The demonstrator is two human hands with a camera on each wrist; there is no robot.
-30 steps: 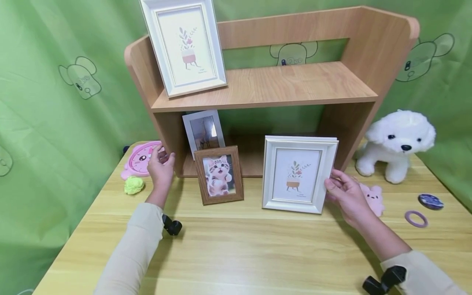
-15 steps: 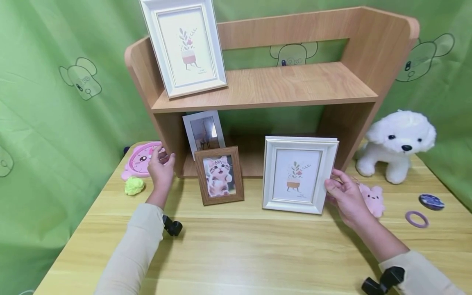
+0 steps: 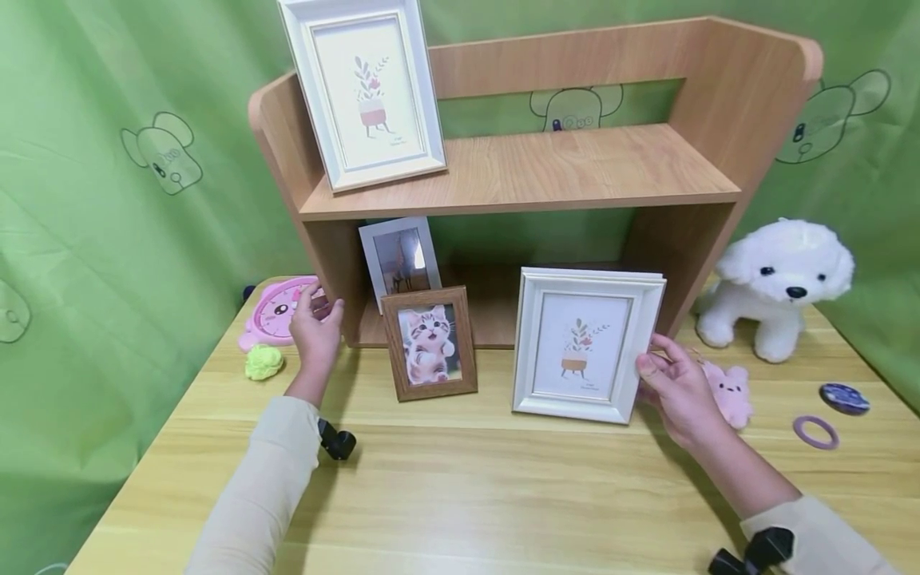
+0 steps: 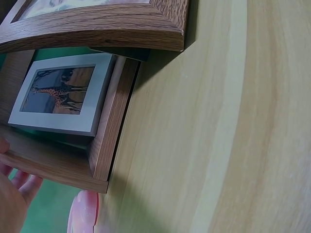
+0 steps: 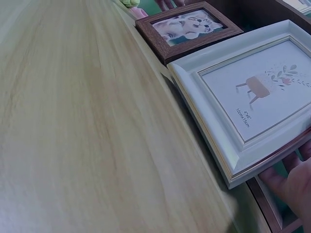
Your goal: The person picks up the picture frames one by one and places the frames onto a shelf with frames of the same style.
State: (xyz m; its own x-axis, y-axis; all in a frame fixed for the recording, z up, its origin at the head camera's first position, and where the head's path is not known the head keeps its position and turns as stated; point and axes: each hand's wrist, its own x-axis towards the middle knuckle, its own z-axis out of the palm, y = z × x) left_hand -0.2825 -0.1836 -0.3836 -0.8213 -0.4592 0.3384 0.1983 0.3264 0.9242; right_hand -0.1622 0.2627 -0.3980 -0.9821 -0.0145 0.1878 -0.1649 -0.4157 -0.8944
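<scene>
Little has changed: the right hand still pinches the white frame upright at centre-right; the left hand, fingers loosely curled, stays against the shelf side.

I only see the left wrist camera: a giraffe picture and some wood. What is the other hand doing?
Observer: The right hand holds the right edge of a white frame that stands on the table.
Operator: What's in that frame?
Observer: A small drawing of a plant in a pot on legs, clear in the right wrist view.
Operator: Is there any toy around?
Observer: Yes, a white plush dog sits on the table to the right of the shelf.
Operator: And where is my hand's camera hand?
Observer: The left hand rests against the shelf's left side panel, next to a pink clock.
</scene>
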